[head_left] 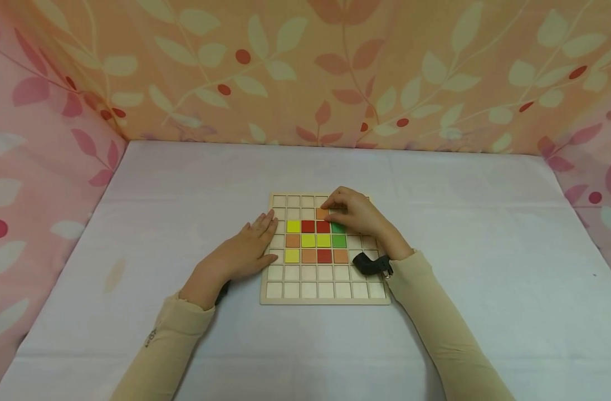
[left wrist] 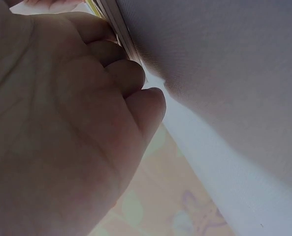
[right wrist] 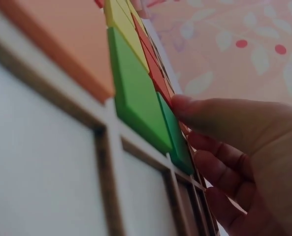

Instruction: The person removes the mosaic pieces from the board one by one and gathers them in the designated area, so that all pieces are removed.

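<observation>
A wooden grid board [head_left: 325, 301] lies flat on the table. Square tiles in yellow [head_left: 293, 226], red [head_left: 308, 226], orange [head_left: 292, 241] and green [head_left: 338, 241] fill a block of its middle cells. My left hand [head_left: 245, 250] rests along the board's left edge, fingers extended. At the upper part of the board, my right hand [head_left: 360, 214] pinches an orange tile [head_left: 321, 213] between thumb and fingertips, just above the red tiles. In the right wrist view the thumb [right wrist: 210, 115] is close to the green tiles [right wrist: 136, 98]; the pinched tile is mostly hidden there.
A white cloth [head_left: 185, 184] covers the table. Patterned curtains [head_left: 285, 72] stand behind it and at both sides. A black wrist device [head_left: 370, 263] on the right arm overhangs the board's right cells.
</observation>
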Demonstrator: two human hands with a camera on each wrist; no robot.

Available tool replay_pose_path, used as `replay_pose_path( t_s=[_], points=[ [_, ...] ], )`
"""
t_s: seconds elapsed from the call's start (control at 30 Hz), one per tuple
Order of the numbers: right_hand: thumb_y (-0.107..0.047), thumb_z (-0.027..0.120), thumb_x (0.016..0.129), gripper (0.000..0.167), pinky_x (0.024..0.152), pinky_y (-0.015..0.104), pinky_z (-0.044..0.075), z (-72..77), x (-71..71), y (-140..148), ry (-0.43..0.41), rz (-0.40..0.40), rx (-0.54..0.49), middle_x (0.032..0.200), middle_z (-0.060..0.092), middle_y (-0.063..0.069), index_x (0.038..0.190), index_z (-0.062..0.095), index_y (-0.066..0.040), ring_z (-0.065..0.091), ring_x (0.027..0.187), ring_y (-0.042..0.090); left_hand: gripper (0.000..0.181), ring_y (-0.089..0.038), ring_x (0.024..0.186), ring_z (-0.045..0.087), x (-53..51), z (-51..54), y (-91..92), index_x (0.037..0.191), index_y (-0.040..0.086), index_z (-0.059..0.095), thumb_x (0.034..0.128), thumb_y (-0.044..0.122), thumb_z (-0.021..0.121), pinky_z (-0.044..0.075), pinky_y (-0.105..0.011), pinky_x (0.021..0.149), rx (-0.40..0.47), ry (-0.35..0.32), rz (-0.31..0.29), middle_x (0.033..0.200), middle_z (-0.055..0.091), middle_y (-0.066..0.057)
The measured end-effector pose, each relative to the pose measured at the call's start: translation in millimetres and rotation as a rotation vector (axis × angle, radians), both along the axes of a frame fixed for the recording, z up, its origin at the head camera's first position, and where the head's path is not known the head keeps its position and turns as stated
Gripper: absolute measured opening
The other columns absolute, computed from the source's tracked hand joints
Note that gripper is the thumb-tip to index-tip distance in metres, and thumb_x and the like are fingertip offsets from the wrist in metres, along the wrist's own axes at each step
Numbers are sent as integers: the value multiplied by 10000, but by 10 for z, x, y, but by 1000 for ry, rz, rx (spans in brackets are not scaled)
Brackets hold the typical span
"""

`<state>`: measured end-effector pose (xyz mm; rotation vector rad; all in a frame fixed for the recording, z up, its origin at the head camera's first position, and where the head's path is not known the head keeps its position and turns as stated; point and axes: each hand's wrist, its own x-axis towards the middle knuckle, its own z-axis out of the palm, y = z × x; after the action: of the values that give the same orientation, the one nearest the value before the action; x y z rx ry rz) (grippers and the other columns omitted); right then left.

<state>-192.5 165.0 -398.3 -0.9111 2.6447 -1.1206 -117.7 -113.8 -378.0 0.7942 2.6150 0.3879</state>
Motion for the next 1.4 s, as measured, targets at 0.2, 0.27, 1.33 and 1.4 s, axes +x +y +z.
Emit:
replay_pose_path(
  t_s=[0.2, 0.27, 1.33, 1.4],
  points=[
    [-121, 721, 841, 215, 766, 344, 448, -2, -4, -3, 12, 8, 2, 1008, 592, 69, 1038, 697, -40, 535, 866, 193, 743, -332, 1427, 30, -2, 4, 0, 1475, -71, 130, 959, 270, 541, 131, -509, 1119, -1, -5, 2, 1555, 10, -208],
    [-116, 719, 842, 213, 772, 349, 455, -3, -5, -2, 16, 13, 0, 1010, 593, 74, 1038, 694, -37, 543, 874, 195, 748, -329, 1427, 27, -2, 4, 1, 1477, -67, 125, 959, 274, 542, 127, -508, 1120, -1, -10, 6, 1556, 5, -204],
    [-140, 748, 819, 199, 805, 352, 475, -26, 3, -10, 89, -26, -4, 963, 646, 36, 999, 699, -72, 581, 868, 169, 768, -308, 1432, 13, 1, 10, 6, 1484, -46, 119, 952, 302, 549, 118, -497, 1125, 8, -20, 15, 1563, -10, -175],
    [-119, 740, 824, 173, 802, 341, 493, -31, 7, -11, 62, -43, -35, 956, 648, 29, 986, 700, -74, 607, 869, 160, 769, -308, 1431, 12, 0, 10, 8, 1485, -45, 117, 952, 303, 549, 118, -497, 1125, 9, -19, 15, 1563, -13, -174]
  ],
)
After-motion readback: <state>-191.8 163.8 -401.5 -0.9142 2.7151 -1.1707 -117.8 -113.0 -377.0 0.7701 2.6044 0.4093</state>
